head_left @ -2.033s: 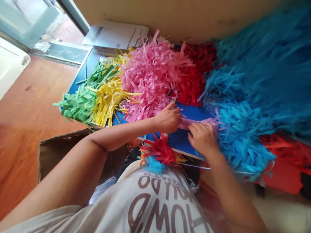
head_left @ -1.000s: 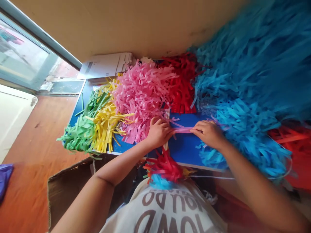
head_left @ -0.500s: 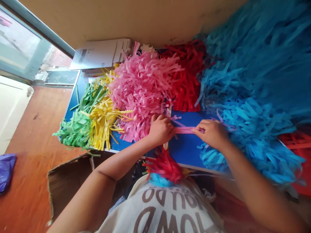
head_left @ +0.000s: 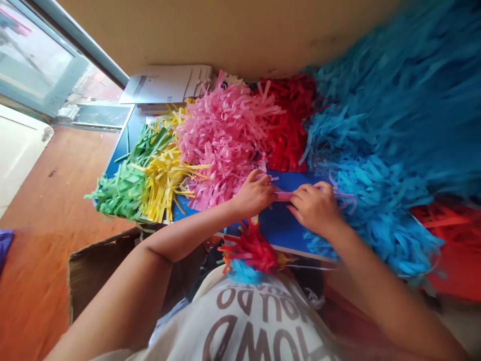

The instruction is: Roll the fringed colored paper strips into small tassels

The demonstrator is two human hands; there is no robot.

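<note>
A narrow pink strip of tissue paper (head_left: 284, 196) stretches between my two hands, just above the blue table (head_left: 280, 220). My left hand (head_left: 257, 193) is closed on its left end, beside the heap of pink tissue fringe (head_left: 225, 130). On the other end, the fingers of my right hand (head_left: 315, 204) are closed, near the bright blue tissue fringe (head_left: 379, 200). Thin purple strips (head_left: 343, 195) show past my right hand. Against my shirt, at the table's front edge, hangs a bundle of red fringe (head_left: 255, 248) with light blue below it.
Green fringe (head_left: 120, 188) and yellow fringe (head_left: 165, 175) lie at the table's left. Red fringe (head_left: 287, 125) is at the back, and a tall blue mass (head_left: 406, 100) rises at right. White cards (head_left: 169, 82) are stacked by the wall. A cardboard box (head_left: 101, 276) stands below.
My hands have come closer together, so less of the pink strip shows between them. My right hand has turned, its fingers now laid over the strip. The camera view has shifted slightly.
</note>
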